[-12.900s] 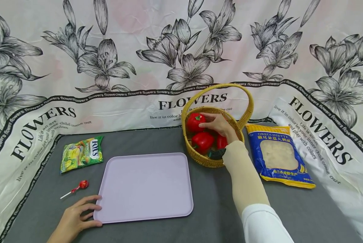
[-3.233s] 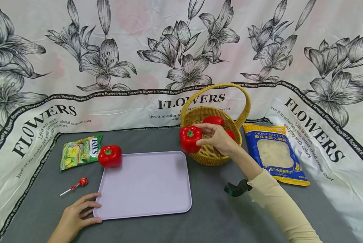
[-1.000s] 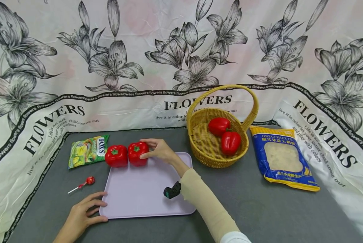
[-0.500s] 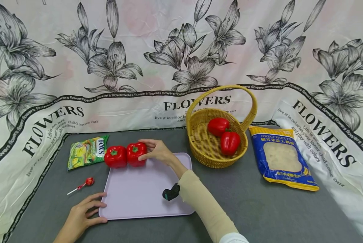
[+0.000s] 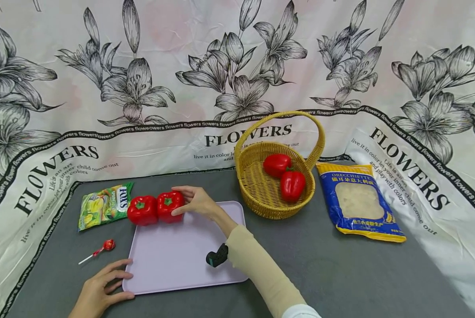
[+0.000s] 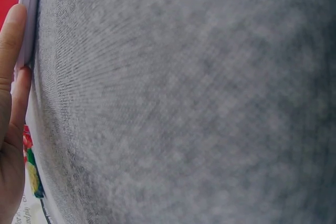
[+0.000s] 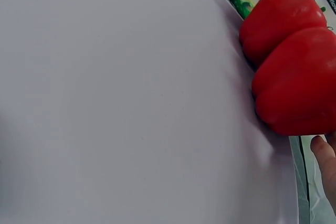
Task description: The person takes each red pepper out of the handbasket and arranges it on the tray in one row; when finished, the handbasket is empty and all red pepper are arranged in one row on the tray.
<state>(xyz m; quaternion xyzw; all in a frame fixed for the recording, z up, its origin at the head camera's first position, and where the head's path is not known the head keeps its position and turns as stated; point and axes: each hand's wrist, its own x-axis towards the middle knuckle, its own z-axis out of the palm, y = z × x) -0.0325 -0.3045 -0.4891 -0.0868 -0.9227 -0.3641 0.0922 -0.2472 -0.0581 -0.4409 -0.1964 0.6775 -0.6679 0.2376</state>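
Observation:
My right hand (image 5: 197,203) holds a red bell pepper (image 5: 169,206) between thumb and fingers at the far side of a pale purple tray (image 5: 181,256). Touching that pepper on its left is another red bell pepper (image 5: 142,210), at the tray's far left corner. In the right wrist view both peppers (image 7: 299,82) press side by side, with only fingertips (image 7: 321,148) of the hand showing. At the tray's near left corner, my left hand (image 5: 102,289) rests its extended fingers and thumb against the rim; the left wrist view shows straight fingers (image 6: 11,40) along the tray edge.
A yellow wicker basket (image 5: 257,204) with a tall handle holds two red bell peppers (image 5: 292,186) behind the tray, to the right. Farther right lies a blue pasta bag (image 5: 360,203). Left of the tray are a green candy bag (image 5: 102,206) and a red lollipop (image 5: 108,245).
Two bell peppers have gone from the basket to the tray's far left, the second carried leftward by my right hand. Over the last second the hands barely move; the head view shifts slightly.

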